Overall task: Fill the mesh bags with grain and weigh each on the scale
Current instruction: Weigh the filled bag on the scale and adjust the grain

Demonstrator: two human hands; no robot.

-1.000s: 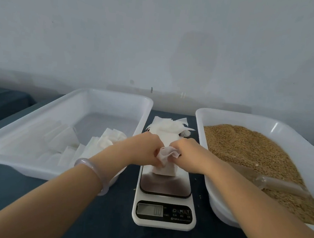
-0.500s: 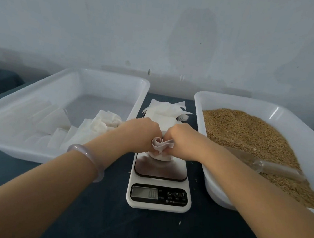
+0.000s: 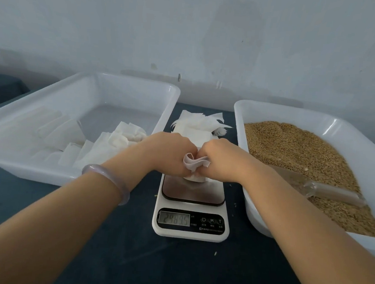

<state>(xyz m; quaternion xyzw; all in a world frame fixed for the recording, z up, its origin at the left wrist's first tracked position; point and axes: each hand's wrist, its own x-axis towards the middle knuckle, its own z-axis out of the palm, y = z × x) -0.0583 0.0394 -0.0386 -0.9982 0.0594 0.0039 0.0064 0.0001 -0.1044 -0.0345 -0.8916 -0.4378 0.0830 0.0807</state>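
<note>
Both hands are curled into loose fists, knuckles almost touching. The left hand (image 3: 170, 154) and the right hand (image 3: 223, 160) each pinch the gathered top of one white mesh bag (image 3: 195, 164). Its bottom rests on the platform of the kitchen scale (image 3: 190, 222), directly under the hands. The display is lit, but its digits are too blurred to trust.

This bag looks filled and is probably being closed or weighed. To the left of the hands, the white tray (image 3: 128, 85) holds a pile of white packets, apparently the finished ones, though whether all are filled cannot be told. Just beyond the hands lies a stack of flat empty bags (image 3: 197, 122), so several rounds seem to be left. To the right, the grain tray (image 3: 318, 120) is well stocked with grain (image 3: 293, 150), and a clear scoop (image 3: 326, 189) lies in it.

Room is tight sideways, since the rims of both trays stand just beside the scale and close to each wrist. The open room is on the dark counter (image 3: 128, 260) nearer the person, where a few stray grains lie.
</note>
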